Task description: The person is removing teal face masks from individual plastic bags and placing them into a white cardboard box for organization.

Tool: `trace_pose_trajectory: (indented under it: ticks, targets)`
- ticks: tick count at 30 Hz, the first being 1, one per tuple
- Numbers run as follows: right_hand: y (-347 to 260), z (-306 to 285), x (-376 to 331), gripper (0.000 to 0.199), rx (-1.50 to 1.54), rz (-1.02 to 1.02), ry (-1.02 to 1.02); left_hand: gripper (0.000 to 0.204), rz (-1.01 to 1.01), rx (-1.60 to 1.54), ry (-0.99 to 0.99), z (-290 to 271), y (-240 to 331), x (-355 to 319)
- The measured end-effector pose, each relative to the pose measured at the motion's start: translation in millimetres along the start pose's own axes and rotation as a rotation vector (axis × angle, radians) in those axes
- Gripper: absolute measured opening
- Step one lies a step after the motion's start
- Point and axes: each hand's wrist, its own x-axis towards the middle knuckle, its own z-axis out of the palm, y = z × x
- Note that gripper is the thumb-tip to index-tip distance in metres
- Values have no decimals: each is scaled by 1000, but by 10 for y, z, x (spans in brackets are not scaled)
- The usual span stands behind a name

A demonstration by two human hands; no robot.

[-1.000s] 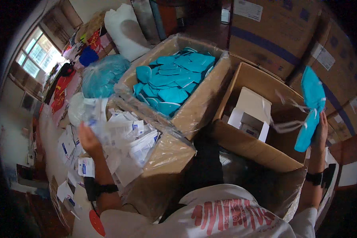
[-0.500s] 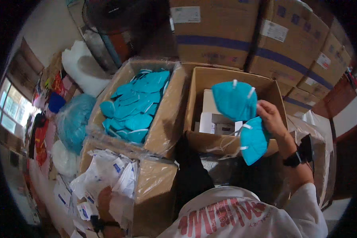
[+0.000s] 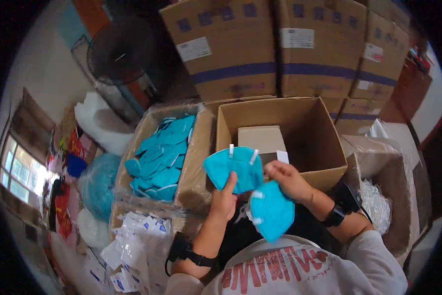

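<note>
Two teal folded face masks with white straps are in front of my chest. My left hand (image 3: 224, 199) has its thumb pressed on the front of the upper mask (image 3: 236, 164), gripping its lower edge. Beside that mask's right end, my right hand (image 3: 288, 181) is closed, with fingers pinched together; the lower mask (image 3: 274, 214) hangs beneath it, its point downward. Exactly what the right fingertips pinch, strap or fabric, is hard to make out. Beyond the hands stands an open cardboard box (image 3: 315, 173) containing a smaller pale box (image 3: 258, 133).
Left of it, a plastic-lined carton (image 3: 199, 169) holds a heap of teal masks (image 3: 164, 152). Nearer lie printed white packets (image 3: 137, 231). At right, another carton (image 3: 402, 189) contains white straps (image 3: 375, 206). Sealed cartons (image 3: 324, 54) are stacked behind, beside a black fan (image 3: 120, 51).
My left hand has come up from the white packets and taken hold of the upper mask. Both masks and my right hand have moved left and closer to my body. The view has shifted.
</note>
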Motion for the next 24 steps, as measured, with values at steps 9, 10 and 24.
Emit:
trace_pose_trajectory:
  ticks: [9,10,24]
  targets:
    - [1192,-1453,-295,73,633,318,803,43,32,192,223,34,-591,-95]
    - [1341,-1440,-267,73,608,310,774,43,-10,170,194,117,-580,-183]
    - [243,-330,-176,58,808,326,536,56,-106,-115,42,424,-647,-75]
